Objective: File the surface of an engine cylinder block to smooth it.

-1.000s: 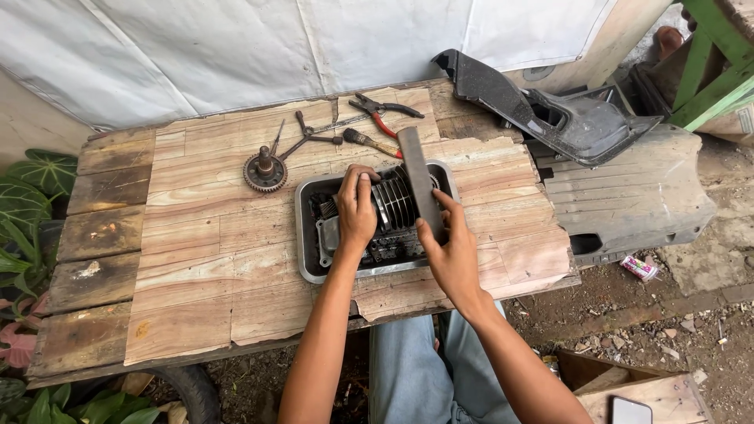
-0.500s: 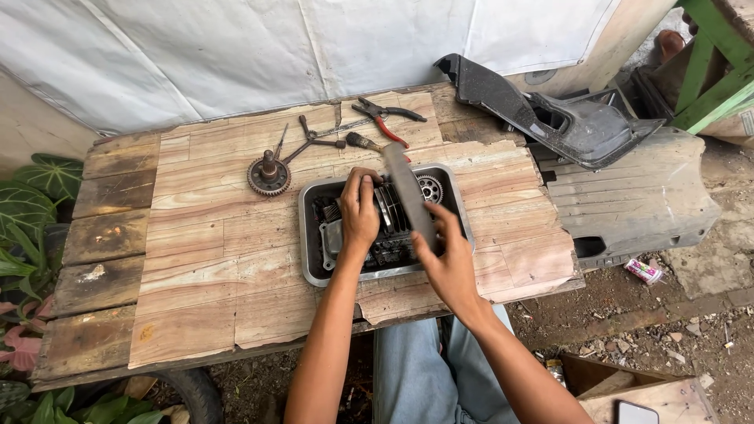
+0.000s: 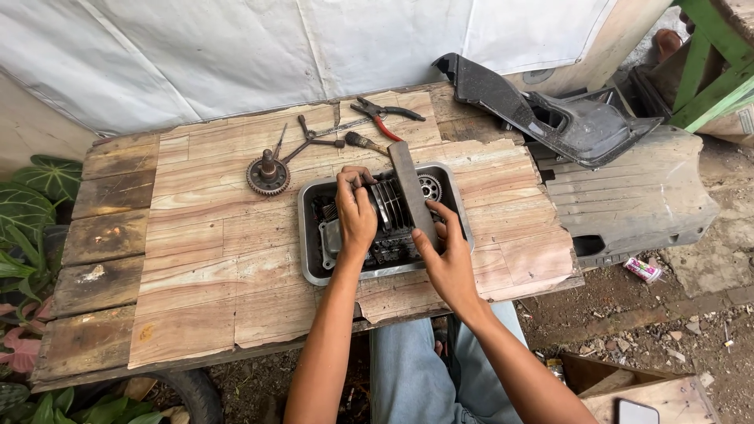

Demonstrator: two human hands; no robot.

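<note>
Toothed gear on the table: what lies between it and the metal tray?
Head view: only bare wooden planks lie between the toothed gear and the metal tray. The three-armed wrench lies farther back, outside that stretch.

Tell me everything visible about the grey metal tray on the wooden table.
The shallow rectangular grey metal tray with rounded corners sits flat near the front edge of the worn plank table. It holds a dark finned engine part and a small gear. A flat grey bar lies across it. The left hand grips the finned part; the right hand rests over the tray's right rim.
</note>
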